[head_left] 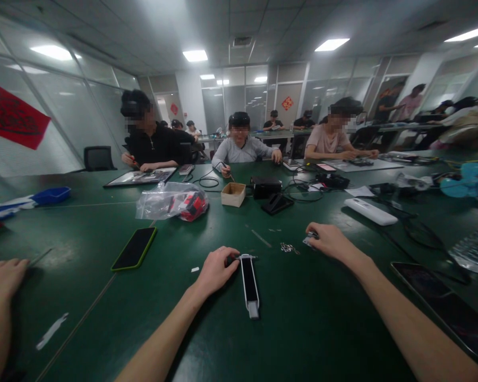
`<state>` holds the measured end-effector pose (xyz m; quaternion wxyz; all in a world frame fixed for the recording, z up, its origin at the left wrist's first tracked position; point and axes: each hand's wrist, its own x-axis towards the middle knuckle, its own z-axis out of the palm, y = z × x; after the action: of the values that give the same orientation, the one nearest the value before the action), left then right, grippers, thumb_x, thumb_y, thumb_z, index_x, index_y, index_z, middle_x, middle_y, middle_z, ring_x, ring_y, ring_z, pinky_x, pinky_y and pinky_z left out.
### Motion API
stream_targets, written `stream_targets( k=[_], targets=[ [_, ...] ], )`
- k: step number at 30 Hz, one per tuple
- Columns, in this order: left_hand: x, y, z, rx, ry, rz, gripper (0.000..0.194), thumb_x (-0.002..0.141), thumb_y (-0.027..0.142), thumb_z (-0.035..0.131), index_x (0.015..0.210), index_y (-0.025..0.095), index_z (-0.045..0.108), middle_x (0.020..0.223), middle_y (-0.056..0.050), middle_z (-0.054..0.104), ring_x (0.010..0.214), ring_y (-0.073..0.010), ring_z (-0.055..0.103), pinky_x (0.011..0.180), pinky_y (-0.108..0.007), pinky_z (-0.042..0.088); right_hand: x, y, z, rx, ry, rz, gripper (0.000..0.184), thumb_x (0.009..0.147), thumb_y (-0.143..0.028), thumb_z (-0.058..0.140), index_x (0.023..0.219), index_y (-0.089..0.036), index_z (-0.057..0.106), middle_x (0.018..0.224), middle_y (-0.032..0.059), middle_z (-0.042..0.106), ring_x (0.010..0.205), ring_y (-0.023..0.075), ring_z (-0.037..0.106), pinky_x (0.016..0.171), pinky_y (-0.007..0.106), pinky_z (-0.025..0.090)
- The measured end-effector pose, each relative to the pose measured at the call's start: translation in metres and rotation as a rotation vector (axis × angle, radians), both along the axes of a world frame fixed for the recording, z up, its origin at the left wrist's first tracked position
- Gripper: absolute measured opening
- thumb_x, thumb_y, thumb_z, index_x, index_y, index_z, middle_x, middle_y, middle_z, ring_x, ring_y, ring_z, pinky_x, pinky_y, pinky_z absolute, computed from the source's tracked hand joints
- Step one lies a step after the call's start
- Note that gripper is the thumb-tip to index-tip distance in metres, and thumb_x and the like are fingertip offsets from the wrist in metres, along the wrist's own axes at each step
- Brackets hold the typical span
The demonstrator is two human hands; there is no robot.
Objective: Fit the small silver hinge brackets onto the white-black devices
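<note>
My left hand (pixel 217 271) is closed at the top end of a long, narrow device (pixel 250 286) with a white frame and a black face, lying on the green table. A small dark part (pixel 231 260) shows at its fingertips; its kind cannot be made out. To the right, my right hand (pixel 329 241) pinches a small silvery-grey piece (pixel 310 238) just above or on the table. A little pile of shiny metal bits (pixel 289 248) lies between my hands, nearer the right one. Left of my left hand is a small white scrap (pixel 195 269).
A phone with a green edge (pixel 134 249) lies left, near another person's hand (pixel 2 278). Ahead are a plastic bag with red parts (pixel 173 203), a small open box (pixel 233 194) and a black box (pixel 265 187). On the right are a white device (pixel 370 211), cables and a dark tablet-like slab (pixel 442 302).
</note>
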<state>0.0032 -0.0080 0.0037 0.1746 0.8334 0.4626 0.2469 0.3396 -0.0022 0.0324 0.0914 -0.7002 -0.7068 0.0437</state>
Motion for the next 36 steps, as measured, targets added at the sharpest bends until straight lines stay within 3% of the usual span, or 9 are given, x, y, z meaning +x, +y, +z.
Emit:
stream_targets(
  k=[7,19,28,36],
  targets=[
    [0.0,0.0,0.001,0.001,0.012,-0.003,0.021,0.082,0.026,0.054,0.099,0.02,0.065,0.085,-0.002,0.064,0.07,-0.0147,0.057,0.066,-0.026,0.043,-0.018,0.005,-0.017,-0.01,0.016,-0.025,0.022,0.079,-0.021,0.053,0.098,-0.015,0.061,0.098,0.0099,0.063,0.088,0.0203,0.059,0.072,0.027,0.041],
    [0.001,0.0,0.001,0.003,0.005,-0.007,0.021,0.082,0.025,0.054,0.099,0.021,0.065,0.086,-0.002,0.064,0.072,-0.0147,0.057,0.067,-0.026,0.043,-0.047,0.003,-0.03,0.111,0.207,0.149,0.018,0.078,-0.02,0.051,0.091,-0.015,0.062,0.092,0.0066,0.062,0.084,0.0175,0.058,0.077,0.029,0.043],
    [0.0,0.0,0.0,0.013,0.024,-0.004,0.021,0.083,0.026,0.054,0.1,0.021,0.065,0.086,-0.001,0.064,0.07,-0.0143,0.057,0.066,-0.026,0.043,-0.024,0.006,-0.022,0.218,0.105,0.045,0.02,0.081,-0.018,0.049,0.096,-0.015,0.061,0.097,0.0084,0.064,0.088,0.0186,0.059,0.078,0.029,0.043],
    [0.001,0.0,0.001,-0.002,0.03,-0.004,0.021,0.082,0.026,0.053,0.099,0.02,0.065,0.087,-0.002,0.065,0.071,-0.0146,0.057,0.065,-0.025,0.043,-0.02,0.006,-0.021,0.187,-0.071,0.124,0.022,0.08,-0.013,0.048,0.097,-0.016,0.061,0.095,0.0082,0.062,0.084,0.018,0.059,0.073,0.026,0.044]
  ],
)
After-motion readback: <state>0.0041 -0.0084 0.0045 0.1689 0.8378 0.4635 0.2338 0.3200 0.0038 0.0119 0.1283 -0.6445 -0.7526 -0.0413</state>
